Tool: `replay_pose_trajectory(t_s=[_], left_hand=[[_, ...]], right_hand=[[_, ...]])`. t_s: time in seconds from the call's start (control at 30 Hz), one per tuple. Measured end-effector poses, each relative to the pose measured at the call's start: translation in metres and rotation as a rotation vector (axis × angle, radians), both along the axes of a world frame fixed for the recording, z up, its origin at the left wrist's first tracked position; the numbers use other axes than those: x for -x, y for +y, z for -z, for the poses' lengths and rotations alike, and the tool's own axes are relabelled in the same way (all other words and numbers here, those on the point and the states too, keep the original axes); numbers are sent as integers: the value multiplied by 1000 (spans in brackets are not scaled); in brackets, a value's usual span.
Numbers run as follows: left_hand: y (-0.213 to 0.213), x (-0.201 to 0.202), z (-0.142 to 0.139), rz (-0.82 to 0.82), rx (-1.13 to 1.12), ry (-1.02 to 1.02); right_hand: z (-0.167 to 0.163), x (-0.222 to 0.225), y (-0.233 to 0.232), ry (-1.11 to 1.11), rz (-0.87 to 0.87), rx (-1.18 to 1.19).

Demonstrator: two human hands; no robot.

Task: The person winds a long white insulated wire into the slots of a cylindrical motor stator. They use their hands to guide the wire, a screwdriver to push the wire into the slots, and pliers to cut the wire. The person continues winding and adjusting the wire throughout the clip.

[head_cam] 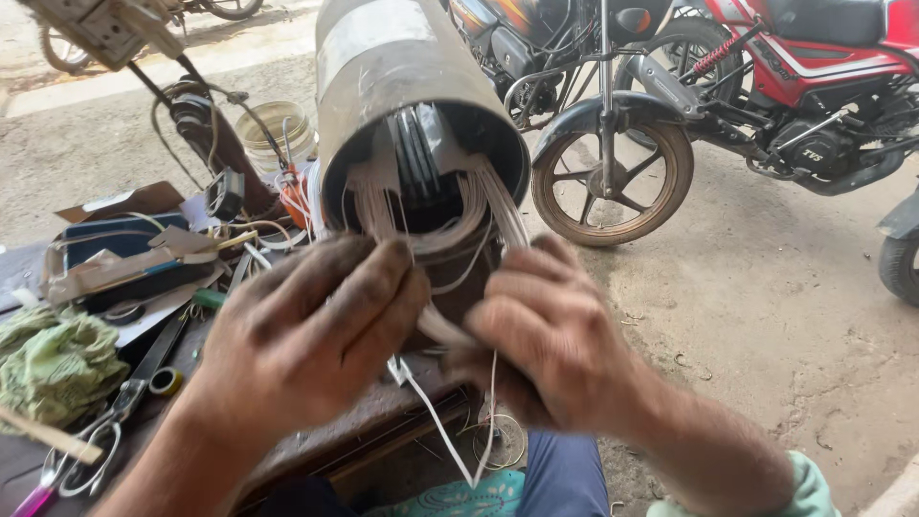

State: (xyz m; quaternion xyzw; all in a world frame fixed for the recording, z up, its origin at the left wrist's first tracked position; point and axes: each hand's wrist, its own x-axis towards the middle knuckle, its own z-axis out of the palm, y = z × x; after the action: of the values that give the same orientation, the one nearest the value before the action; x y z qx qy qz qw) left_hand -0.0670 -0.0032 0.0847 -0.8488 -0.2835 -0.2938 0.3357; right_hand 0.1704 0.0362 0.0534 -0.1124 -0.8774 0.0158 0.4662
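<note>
Dusty yard with parked motorcycles behind, cluttered bench, grey motor stator cylinder long axis tilted toward the viewer, open mouth facing camera, left hand and right hand clenched on white winding leads at its rim

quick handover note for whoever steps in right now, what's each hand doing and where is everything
Left hand: fingers curled at the open end of the metal cylinder, on the winding.
Right hand: pinching the white leads that hang from the winding.
Cylinder lies on the workbench, open end toward the person.
Scissors and green cloth to the left.
Done: coils sit in the slots. Left: loose leads not tied.
</note>
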Motion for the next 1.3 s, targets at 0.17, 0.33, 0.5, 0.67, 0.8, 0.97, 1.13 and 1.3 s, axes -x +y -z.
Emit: replay_pose_trajectory(t_s=[0.17, 0.33, 0.5, 0.67, 0.8, 0.97, 1.13, 1.3], left_hand=[[-3, 2, -13, 42, 168, -91], [-5, 4, -2, -110, 301, -45], [11, 15, 3, -16, 214, -33], [35, 15, 2, 49, -41, -28], [24, 9, 13, -32, -6, -58], [-17, 12, 16, -88, 58, -155], [-32, 62, 16, -238, 58, -119], [-9, 96, 40, -412, 191, -342]], right_hand=[[-11, 10, -14, 65, 87, 94], [1, 11, -27, 29, 357, 233], [15, 2, -13, 17, 468, 366], [-7, 1, -11, -19, 137, 68], [10, 4, 13, 36, 65, -61], [31, -38, 59, 144, 18, -36], [10, -115, 99, 114, 215, 108], [-24, -171, 149, 195, 828, 116]])
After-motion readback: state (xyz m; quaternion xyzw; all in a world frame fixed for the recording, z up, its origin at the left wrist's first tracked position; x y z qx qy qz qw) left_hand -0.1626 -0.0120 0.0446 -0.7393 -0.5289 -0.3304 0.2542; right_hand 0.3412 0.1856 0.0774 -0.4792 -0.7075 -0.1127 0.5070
